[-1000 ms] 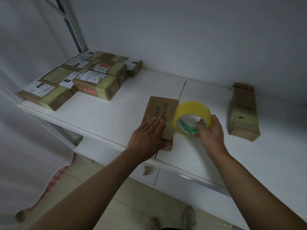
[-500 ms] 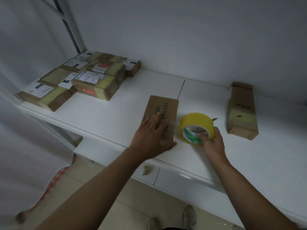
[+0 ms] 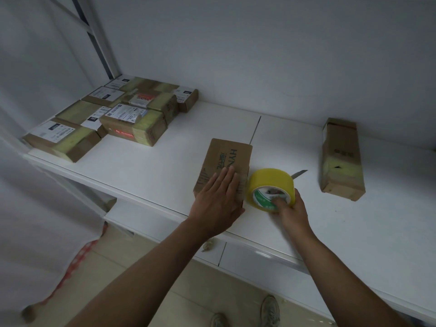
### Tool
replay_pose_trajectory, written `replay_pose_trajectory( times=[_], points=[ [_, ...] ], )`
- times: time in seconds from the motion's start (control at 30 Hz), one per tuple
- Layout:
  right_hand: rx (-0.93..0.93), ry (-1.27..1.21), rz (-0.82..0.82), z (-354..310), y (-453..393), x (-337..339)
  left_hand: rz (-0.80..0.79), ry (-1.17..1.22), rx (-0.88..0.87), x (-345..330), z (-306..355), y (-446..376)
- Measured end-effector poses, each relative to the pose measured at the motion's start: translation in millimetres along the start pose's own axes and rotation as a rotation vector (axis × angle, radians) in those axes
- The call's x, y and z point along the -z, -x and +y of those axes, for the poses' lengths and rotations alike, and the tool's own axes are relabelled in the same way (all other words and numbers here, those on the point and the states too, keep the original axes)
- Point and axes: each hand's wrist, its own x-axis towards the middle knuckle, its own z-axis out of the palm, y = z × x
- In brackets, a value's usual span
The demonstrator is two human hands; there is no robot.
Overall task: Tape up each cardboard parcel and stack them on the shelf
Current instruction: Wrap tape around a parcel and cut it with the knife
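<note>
Pressing flat on the cardboard parcel point(image 3: 226, 166), left hand point(image 3: 218, 199); right hand point(image 3: 291, 208) pinches glossy yellow tape roll point(image 3: 271, 185).

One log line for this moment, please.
left hand flat on parcel | right hand grips tape roll beside parcel | shelf: taped parcels far left

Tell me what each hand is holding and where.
Right hand grips the yellow tape roll through its core; left hand presses flat on the cardboard parcel.
</note>
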Motion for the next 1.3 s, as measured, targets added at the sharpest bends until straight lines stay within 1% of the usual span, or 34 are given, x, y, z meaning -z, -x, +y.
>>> replay_pose_trajectory(
  times=[0.17,0.27,0.57,0.7,0.9,1.0,1.07,1.13,1.17,1.23,1.3],
  points=[
    [0.0,-0.053,0.01,-4,-1,2,0.055,0.132,-0.007,0,-8,0],
    [0.03,-0.073,0.023,-12,0,4,0.074,0.182,0.029,3,-13,2],
    [0.088,-0.086,-0.079,-48,-1,-22,0.27,0.466,0.199,12,-33,16],
    [0.119,-0.074,-0.114,-58,-2,-36,0.301,0.556,0.323,19,-36,19],
    [0.034,-0.159,-0.174,-55,3,-52,0.284,0.662,0.444,26,-36,22],
    [0.038,-0.204,-0.2,-55,5,-57,0.309,0.665,0.438,26,-37,22],
    [0.043,-0.235,-0.268,-59,7,-61,0.349,0.725,0.45,26,-40,22],
    [0.062,-0.21,-0.32,-62,8,-68,0.412,0.844,0.456,24,-45,22],
    [0.085,-0.182,-0.321,-64,8,-71,0.441,0.891,0.449,22,-48,23],
    [0.168,-0.103,-0.27,-69,9,-78,0.481,0.944,0.438,18,-53,25],
    [0.264,0.025,-0.199,-77,8,-82,0.482,0.998,0.477,15,-54,23]
  ],
)
